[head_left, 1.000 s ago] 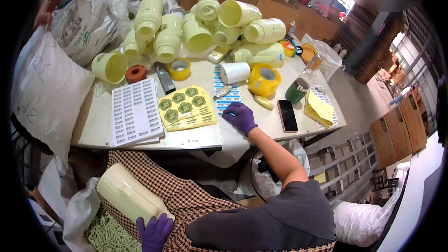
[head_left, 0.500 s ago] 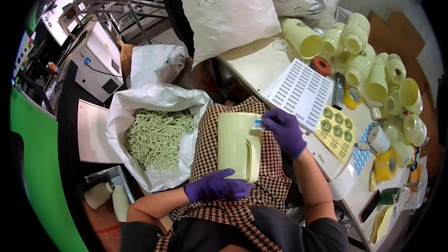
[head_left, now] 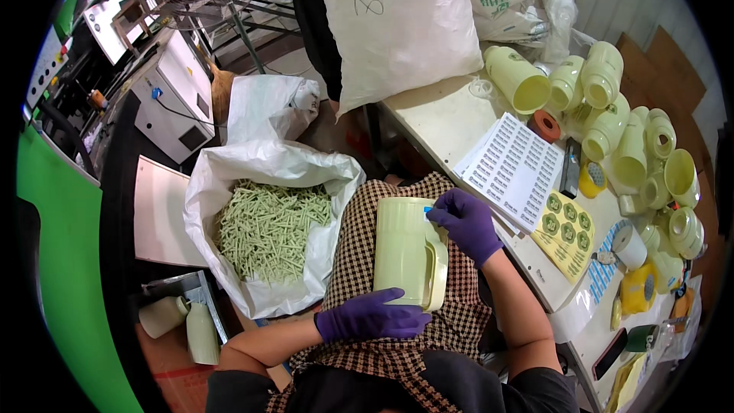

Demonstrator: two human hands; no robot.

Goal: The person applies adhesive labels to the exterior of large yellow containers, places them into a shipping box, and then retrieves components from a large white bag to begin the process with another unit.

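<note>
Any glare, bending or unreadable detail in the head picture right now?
Head view: white table edge bows toward the dark rim; head view: white panel at upper left looks washed out; head view: left hand and right hand are distinct, but the blue label is too small to read.

Smooth, glossy plastic forms the pale-green jug (head_left: 399, 256) that I grip; my hands (head_left: 372, 316) wear matt purple gloves, finely wrinkled. My checked apron (head_left: 353, 260) is dull, textured cloth. The open sack (head_left: 200, 210) beside me is creased white plastic with a faint sheen, and the short green rods (head_left: 269, 231) inside look matt. The surface (head_left: 428, 115) appears smooth, the label sheets (head_left: 514, 172) flat paper, the yellow tape roll (head_left: 638, 291) glossy plastic, the cartons (head_left: 669, 65) dull brown cardboard.
</note>
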